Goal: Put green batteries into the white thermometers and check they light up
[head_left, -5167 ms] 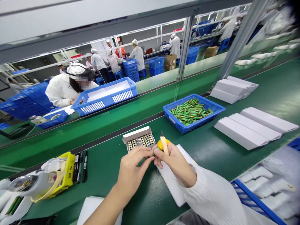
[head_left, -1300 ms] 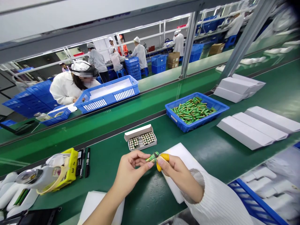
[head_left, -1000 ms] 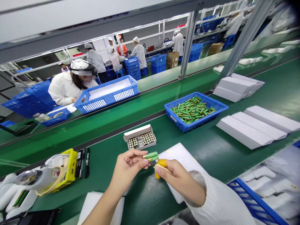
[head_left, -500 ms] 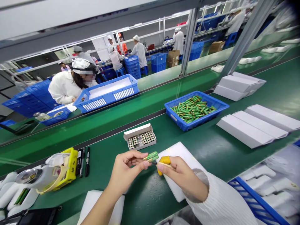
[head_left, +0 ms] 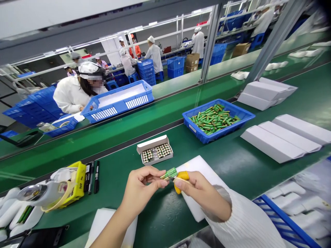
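My left hand [head_left: 144, 184] pinches green batteries [head_left: 169, 173] by their ends, above the green bench. Their exact number is hard to make out. My right hand [head_left: 195, 184], with yellow finger covers on it, is closed round a slim tool with a pale handle [head_left: 184, 179]. Its dark tip meets or nearly meets the batteries' near side; contact cannot be made out. Just beyond my hands stands an open white box [head_left: 160, 159] with several batteries upright in it. Under my right wrist lies a white foam sheet [head_left: 198, 167].
A blue tray [head_left: 207, 138] full of loose green batteries stands behind to the right. White boxes [head_left: 274, 143] lie farther right. At left are a yellow basket [head_left: 79, 179] and black markers [head_left: 96, 177]. Across the divider a co-worker [head_left: 69, 94] bends beside a blue crate [head_left: 120, 103].
The view has shifted slightly. Both hands keep the same grip, with the batteries and the tool tip still close together.
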Available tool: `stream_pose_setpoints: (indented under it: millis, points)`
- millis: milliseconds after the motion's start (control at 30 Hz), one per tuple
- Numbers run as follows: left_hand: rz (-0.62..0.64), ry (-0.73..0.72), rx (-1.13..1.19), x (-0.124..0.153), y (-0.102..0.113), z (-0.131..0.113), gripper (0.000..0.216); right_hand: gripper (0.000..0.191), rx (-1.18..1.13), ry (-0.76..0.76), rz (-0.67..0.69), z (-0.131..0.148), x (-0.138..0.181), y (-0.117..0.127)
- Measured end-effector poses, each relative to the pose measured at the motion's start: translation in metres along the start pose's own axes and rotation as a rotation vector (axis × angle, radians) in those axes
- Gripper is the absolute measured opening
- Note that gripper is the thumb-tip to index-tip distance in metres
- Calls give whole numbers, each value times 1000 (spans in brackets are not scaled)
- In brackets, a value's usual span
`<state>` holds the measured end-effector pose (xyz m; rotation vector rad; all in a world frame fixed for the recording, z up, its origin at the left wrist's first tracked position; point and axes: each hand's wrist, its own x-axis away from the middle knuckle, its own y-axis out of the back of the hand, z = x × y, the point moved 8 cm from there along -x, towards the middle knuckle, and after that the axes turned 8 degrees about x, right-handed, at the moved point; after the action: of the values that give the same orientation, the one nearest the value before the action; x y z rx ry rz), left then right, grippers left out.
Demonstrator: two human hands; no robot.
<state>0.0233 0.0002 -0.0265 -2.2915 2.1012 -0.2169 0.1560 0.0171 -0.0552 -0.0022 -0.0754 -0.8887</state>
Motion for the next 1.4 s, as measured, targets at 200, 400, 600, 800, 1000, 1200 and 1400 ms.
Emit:
stream_pose_setpoints:
  millis: [200, 400, 600, 800, 1000, 1200, 1400]
  points:
    - [19, -4, -102, 3, -4, 2, 13, 47, -34, 10, -190, -9, -2, 13]
    - [200, -21, -446, 20, -8, 6, 6, 46, -85, 78, -719, -9, 9, 82]
    - [131, -478, -658, 24, -20, -21, 17, 43, -177, -25, -82, -9, -15, 1]
    - [256, -328, -596, 14, -23, -21, 10, 44, -214, -98, 53, -13, -15, -2]
    - [344, -318, -548, 8, -28, -31, 17, 41, -289, -61, 39, -10, -11, 5]
    - [315, -168, -395, 3, -27, -24, 14, 47, -318, -102, 200, -14, -4, -7]
    - [-130, -338, -500, -7, 18, -48, 10, 29, -45, -127, 130, -14, -8, 0]
